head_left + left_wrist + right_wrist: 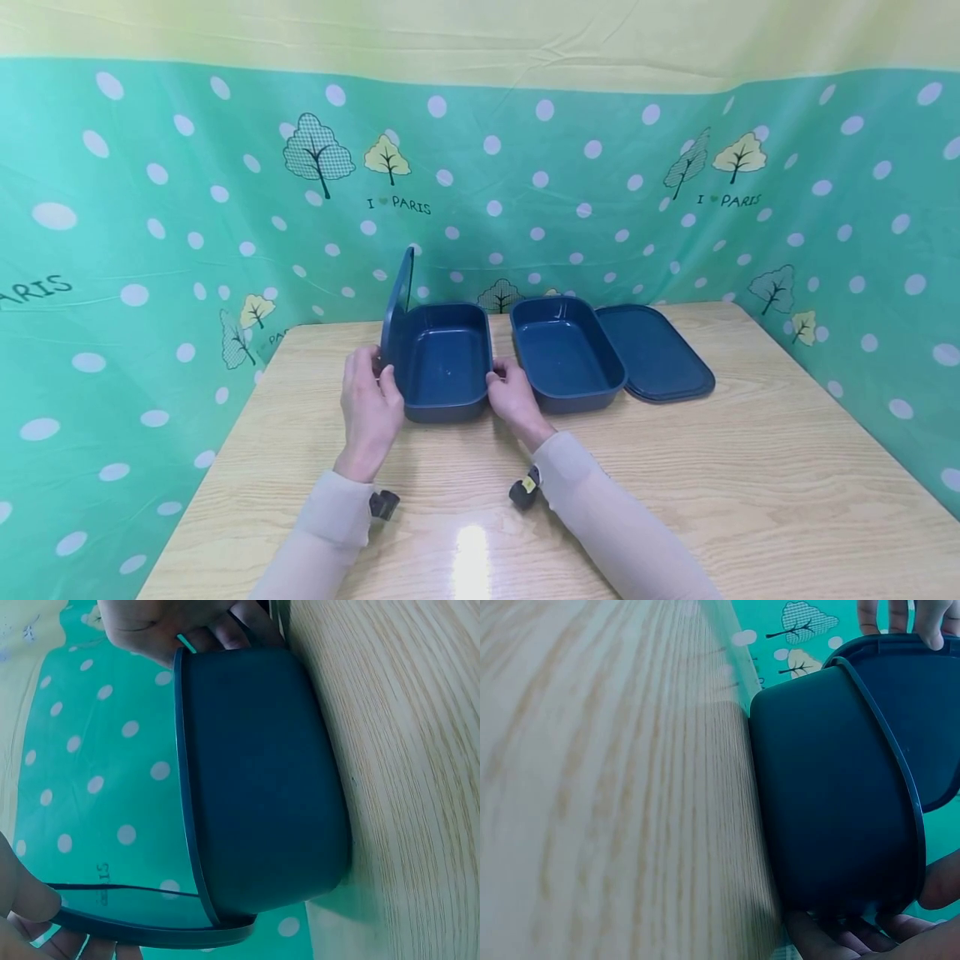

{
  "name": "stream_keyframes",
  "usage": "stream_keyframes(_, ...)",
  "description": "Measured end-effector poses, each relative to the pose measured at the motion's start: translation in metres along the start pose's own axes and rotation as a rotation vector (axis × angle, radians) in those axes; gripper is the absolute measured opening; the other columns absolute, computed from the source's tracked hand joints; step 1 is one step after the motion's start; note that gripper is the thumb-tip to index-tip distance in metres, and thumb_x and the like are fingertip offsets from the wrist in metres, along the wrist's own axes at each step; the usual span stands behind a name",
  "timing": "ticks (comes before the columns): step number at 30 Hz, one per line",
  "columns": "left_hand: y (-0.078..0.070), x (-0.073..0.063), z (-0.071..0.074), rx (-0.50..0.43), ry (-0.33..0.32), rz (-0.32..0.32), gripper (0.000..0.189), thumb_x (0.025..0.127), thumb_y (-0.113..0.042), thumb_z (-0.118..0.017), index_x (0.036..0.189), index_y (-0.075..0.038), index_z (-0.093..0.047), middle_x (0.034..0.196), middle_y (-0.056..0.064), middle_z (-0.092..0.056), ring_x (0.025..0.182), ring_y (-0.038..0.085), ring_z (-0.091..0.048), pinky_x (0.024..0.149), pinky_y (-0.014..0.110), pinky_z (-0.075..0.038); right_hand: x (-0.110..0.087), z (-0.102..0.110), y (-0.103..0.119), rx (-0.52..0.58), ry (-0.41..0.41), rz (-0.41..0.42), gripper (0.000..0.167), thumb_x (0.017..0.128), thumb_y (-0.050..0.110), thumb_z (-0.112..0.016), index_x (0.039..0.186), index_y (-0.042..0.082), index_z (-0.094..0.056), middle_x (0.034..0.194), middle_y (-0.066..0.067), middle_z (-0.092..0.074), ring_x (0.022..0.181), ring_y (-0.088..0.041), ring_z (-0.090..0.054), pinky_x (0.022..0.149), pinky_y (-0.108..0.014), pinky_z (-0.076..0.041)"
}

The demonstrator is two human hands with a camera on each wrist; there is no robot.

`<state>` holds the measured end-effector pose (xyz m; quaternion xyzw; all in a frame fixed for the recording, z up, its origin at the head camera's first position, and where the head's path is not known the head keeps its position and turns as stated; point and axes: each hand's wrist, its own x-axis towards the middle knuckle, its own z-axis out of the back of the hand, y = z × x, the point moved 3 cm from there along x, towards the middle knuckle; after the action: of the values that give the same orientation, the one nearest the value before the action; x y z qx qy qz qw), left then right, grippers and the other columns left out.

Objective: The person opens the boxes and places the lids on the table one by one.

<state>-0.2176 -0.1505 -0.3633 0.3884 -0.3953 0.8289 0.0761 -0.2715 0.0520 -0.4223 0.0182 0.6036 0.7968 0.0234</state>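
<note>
A dark blue plastic food container [446, 412] stands upright on the table, with nothing seen inside. Its matching lid [396, 304] is tilted up steeply along the container's left side. My left hand [371, 417] grips the lid's near edge, thumb on one face and fingers on the other, as the left wrist view also shows with the lid [142, 935] touching the container's rim [196, 855]. At the container's right wall, my right hand [516, 402] holds on. In the right wrist view its thumb is at the rim and its fingers lie along the wall [832, 795].
Just right of my right hand stands a second dark blue container [577, 403], uncovered. Another lid [660, 354] lies flat on the table beside it, partly behind its wall. A green dotted curtain [487, 192] encloses the wooden table [750, 500] at the back and sides.
</note>
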Motion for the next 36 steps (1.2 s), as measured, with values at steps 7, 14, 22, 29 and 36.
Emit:
stream_keyframes(7, 0.004, 0.001, 0.002, -0.042, -0.017, 0.031, 0.022, 0.088, 0.008, -0.055, 0.110, 0.010, -0.050, 0.096, 0.020, -0.049, 0.087, 0.030, -0.049, 0.071, 0.037, -0.043, 0.000, 0.000, 0.000, -0.003, -0.010, 0.010, 0.035, 0.099, 0.009, -0.044, 0.130, -0.005, -0.049, 0.128, -0.019, -0.053, 0.119, -0.030, -0.050, 0.101, -0.044, -0.041)
stream_keyframes(14, 0.006, 0.002, 0.003, -0.060, -0.024, 0.071, 0.021, 0.089, 0.006, -0.054, 0.110, 0.007, -0.050, 0.096, 0.018, -0.049, 0.088, 0.028, -0.049, 0.071, 0.035, -0.042, 0.000, 0.000, 0.000, -0.004, -0.004, -0.004, 0.036, 0.099, 0.011, -0.044, 0.132, -0.003, -0.048, 0.131, -0.018, -0.051, 0.121, -0.029, -0.049, 0.102, -0.044, -0.040)
stream_keyframes(22, 0.008, 0.003, 0.006, -0.079, -0.058, 0.099, 0.020, 0.089, 0.006, -0.054, 0.109, 0.004, -0.050, 0.094, 0.017, -0.048, 0.086, 0.027, -0.047, 0.069, 0.034, -0.040, -0.001, 0.000, 0.000, -0.004, -0.002, 0.004, 0.035, 0.099, 0.010, -0.043, 0.131, -0.003, -0.049, 0.129, -0.018, -0.052, 0.120, -0.029, -0.049, 0.101, -0.044, -0.041)
stream_keyframes(29, 0.012, 0.003, 0.006, -0.093, -0.077, 0.121, 0.020, 0.090, 0.006, -0.053, 0.109, 0.005, -0.049, 0.096, 0.019, -0.048, 0.088, 0.029, -0.048, 0.072, 0.034, -0.039, -0.001, 0.000, 0.000, -0.001, -0.007, 0.012, 0.034, 0.099, 0.009, -0.043, 0.130, -0.004, -0.050, 0.128, -0.018, -0.053, 0.119, -0.029, -0.050, 0.101, -0.044, -0.041)
stream_keyframes(36, 0.016, 0.003, 0.007, -0.103, -0.097, 0.150, 0.021, 0.091, 0.007, -0.051, 0.111, 0.006, -0.048, 0.097, 0.019, -0.048, 0.089, 0.029, -0.048, 0.073, 0.034, -0.038, -0.001, 0.001, 0.000, -0.004, 0.011, 0.004, 0.035, 0.099, 0.010, -0.043, 0.132, -0.002, -0.048, 0.131, -0.017, -0.051, 0.122, -0.029, -0.048, 0.103, -0.045, -0.039)
